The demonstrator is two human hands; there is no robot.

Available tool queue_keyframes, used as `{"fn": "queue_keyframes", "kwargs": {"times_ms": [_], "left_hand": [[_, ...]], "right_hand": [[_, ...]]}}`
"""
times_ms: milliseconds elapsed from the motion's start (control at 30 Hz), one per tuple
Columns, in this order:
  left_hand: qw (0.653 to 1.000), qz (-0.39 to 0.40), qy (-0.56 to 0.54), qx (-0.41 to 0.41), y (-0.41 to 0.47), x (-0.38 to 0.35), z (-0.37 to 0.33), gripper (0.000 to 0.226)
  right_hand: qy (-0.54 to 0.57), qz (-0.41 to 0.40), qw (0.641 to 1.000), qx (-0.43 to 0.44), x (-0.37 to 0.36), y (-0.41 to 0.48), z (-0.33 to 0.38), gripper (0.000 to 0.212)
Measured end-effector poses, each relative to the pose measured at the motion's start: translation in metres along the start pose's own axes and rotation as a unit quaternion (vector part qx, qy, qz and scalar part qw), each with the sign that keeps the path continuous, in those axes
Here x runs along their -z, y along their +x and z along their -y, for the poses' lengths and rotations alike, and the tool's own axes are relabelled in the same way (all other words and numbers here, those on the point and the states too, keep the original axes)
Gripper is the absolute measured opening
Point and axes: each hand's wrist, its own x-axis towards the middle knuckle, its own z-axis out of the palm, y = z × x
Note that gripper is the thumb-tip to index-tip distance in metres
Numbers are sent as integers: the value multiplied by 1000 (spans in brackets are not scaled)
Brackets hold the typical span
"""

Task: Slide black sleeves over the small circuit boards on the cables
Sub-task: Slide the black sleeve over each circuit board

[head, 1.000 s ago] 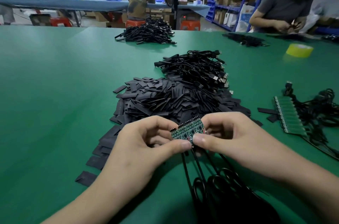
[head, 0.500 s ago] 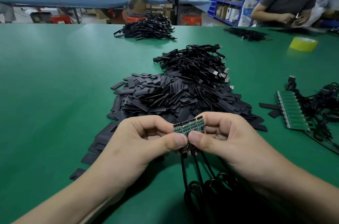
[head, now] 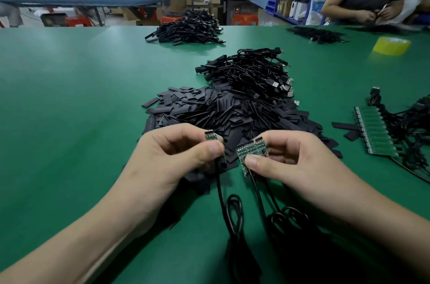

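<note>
Since a second ago we are snapping one board free, our hands now apart above the green surface (head: 69, 109). Behind them the heap of black sleeves (head: 209, 111) is lying, seemingly light and floppy. Our right hand (head: 293, 162) is pinching the remaining strip of boards (head: 250, 152). Our left hand (head: 176, 158) is pinching the single board (head: 211, 138), which we are judging thin, stiff and brittle, best held by its edges, its cable (head: 220, 190) dangling.

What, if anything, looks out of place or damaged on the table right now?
Nothing looks damaged. The left hand pinches one small board, the right hand a short strip of boards, both intact. Only oddity: two black sleeves lie apart from the sleeve pile, beside the board panel on the right.
</note>
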Motion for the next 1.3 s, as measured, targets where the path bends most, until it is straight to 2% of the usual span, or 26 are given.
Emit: {"fn": "queue_keyframes", "kwargs": {"times_ms": [33, 100, 167, 267, 333, 367, 433, 500, 600, 700, 767, 833, 933, 1033, 1200, 1300], "left_hand": [[1000, -13, 16, -17, 0, 1, 0, 17], [998, -32, 32, -43, 0, 1, 0, 19], [997, -35, 44, -55, 0, 0, 1, 20], [996, -15, 55, -64, -2, -4, 2, 22], [995, -11, 66, -78, -3, -3, 2, 21], [990, -16, 106, -96, -3, -1, 2, 20], [955, -25, 259, -145, -2, 8, 3, 20], [888, -6, 425, -176, -1, 17, 4, 28], [790, -1, 590, -168, -2, 21, 0, 51], [727, -22, 672, -138, -3, 16, -5, 68], [704, -26, 701, -109, -4, 12, -8, 71], [690, -35, 718, -83, -6, 10, -10, 68], [693, -40, 717, -55, -7, 8, -10, 56], [735, -34, 676, -38, -8, 7, -8, 38], [795, -40, 604, -37, -10, 8, -6, 24], [803, -64, 586, -80, -9, 12, -4, 19]], "right_hand": [[-82, -46, 995, 35, 1, -1, -1, 33], [-220, -105, 960, 136, -1, -2, 2, 37], [-269, -80, 937, 210, -9, -4, 3, 35], [-216, -28, 956, 195, -21, -7, 2, 18], [-113, 1, 983, 143, -21, -7, 5, 8], [-43, 20, 990, 130, -19, -6, 9, 10], [111, 46, 986, 113, -11, -6, 18, 16], [250, 48, 963, 91, 2, -4, 28, 17], [345, 29, 936, 71, 28, -1, 38, 19], [255, 21, 967, 14, 47, 2, 38, 21], [125, 40, 991, -25, 46, 3, 31, 23], [19, 72, 996, -42, 34, 3, 22, 25], [-73, 86, 992, -55, 17, 3, 14, 28], [-148, 61, 987, -20, 11, 4, 8, 32], [-162, 16, 987, 15, 9, 3, 2, 30], [-176, 4, 984, 29, 8, 3, 0, 23]]}}
